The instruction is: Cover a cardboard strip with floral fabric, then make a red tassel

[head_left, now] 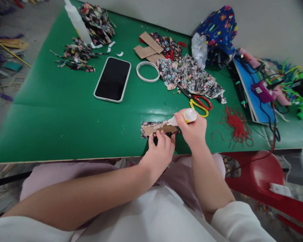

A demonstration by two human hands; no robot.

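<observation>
A small brown cardboard strip point(157, 128) lies on a piece of dark floral fabric point(144, 131) near the front edge of the green table point(58, 114). My left hand point(159, 151) presses its fingertips down on the strip's near edge, fingers together and flat. My right hand point(193, 129) is closed around a small white glue bottle point(185, 117), whose nozzle points left onto the strip's right end.
A phone point(112, 79) lies face up mid-table beside a white tape ring point(147, 71). Red-and-yellow scissors point(198, 102), floral fabric pieces point(189, 75), cardboard pieces point(147, 48), red thread point(236, 126) and a white bottle point(77, 21) lie around. A red chair point(257, 174) stands at right.
</observation>
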